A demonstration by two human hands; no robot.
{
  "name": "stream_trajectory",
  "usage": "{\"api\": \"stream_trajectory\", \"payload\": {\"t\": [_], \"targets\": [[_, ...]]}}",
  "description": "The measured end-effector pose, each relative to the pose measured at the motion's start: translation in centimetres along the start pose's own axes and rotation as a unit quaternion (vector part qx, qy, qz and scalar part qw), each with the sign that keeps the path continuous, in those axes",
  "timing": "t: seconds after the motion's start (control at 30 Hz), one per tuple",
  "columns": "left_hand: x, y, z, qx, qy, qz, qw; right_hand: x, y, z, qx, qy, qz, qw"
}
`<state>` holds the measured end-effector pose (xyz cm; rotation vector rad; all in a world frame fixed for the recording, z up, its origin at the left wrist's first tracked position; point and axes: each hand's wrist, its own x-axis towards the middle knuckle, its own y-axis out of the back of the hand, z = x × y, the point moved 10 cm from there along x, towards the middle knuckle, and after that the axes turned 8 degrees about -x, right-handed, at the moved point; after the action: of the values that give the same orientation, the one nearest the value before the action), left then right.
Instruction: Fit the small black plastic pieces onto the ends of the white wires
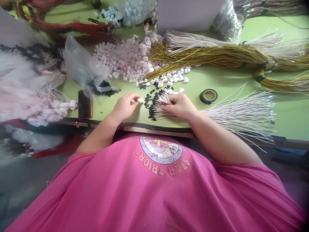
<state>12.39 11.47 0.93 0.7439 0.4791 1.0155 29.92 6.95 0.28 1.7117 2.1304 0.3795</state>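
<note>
My right hand [180, 104] is closed round a bundle of white wires [238, 111], which fans out to the right across the green table. The near ends of these wires carry small black plugs [154, 106], packed close together left of that hand. Facing them, my left hand [126, 105] has its thumb and fingers curled into a pinch. Something small and pale shows at its fingertips, too blurred to name. Loose black plugs [146, 101] lie between the two hands.
White connectors [123, 58] are heaped behind my hands, beside a clear plastic bag [82, 64]. Yellow wire bundles [217, 56] lie at the back right. Black tape [208, 96] sits near my right forearm; a phone [85, 104] lies left, near wires with white connectors [41, 106].
</note>
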Motion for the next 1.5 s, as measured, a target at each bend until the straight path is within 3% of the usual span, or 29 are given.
{"api": "stream_trajectory", "payload": {"t": [0.1,0.27,0.4,0.53,0.63,0.77,0.87,1.03,1.17,1.5], "targets": [[0.4,-0.6,-0.4,0.057,-0.015,-0.021,0.998,0.0,-0.1,0.5,0.020,-0.024,0.000,0.999],[0.7,-3.5,1.2,0.045,-0.071,-0.080,0.993,-0.2,-0.8,1.3,0.087,-0.066,-0.021,0.994],[1.1,-4.2,1.1,0.039,-0.082,-0.092,0.992,-0.2,-1.0,1.3,0.063,-0.068,-0.034,0.995],[0.8,-2.7,1.2,0.016,-0.049,-0.050,0.997,-0.1,-1.0,1.4,0.042,-0.074,-0.038,0.996],[0.2,-1.9,2.1,-0.075,-0.010,-0.027,0.997,-0.1,-1.3,1.5,0.069,-0.087,-0.051,0.993],[0.0,-3.3,3.1,-0.238,0.020,-0.054,0.970,-0.1,-1.5,1.4,0.070,-0.091,-0.064,0.991],[0.3,-5.0,2.7,-0.318,0.048,-0.073,0.944,-0.1,-1.2,1.1,0.031,-0.081,-0.067,0.994],[0.6,-6.1,1.7,-0.396,0.081,-0.044,0.914,-0.1,-0.7,0.5,-0.006,-0.064,-0.048,0.997],[0.5,-6.6,1.6,-0.430,0.102,-0.038,0.896,0.1,-0.9,0.7,-0.012,-0.052,-0.048,0.997],[0.4,-6.8,1.5,-0.443,0.127,-0.036,0.887,0.2,-0.5,0.7,-0.044,-0.048,-0.016,0.998]]}}
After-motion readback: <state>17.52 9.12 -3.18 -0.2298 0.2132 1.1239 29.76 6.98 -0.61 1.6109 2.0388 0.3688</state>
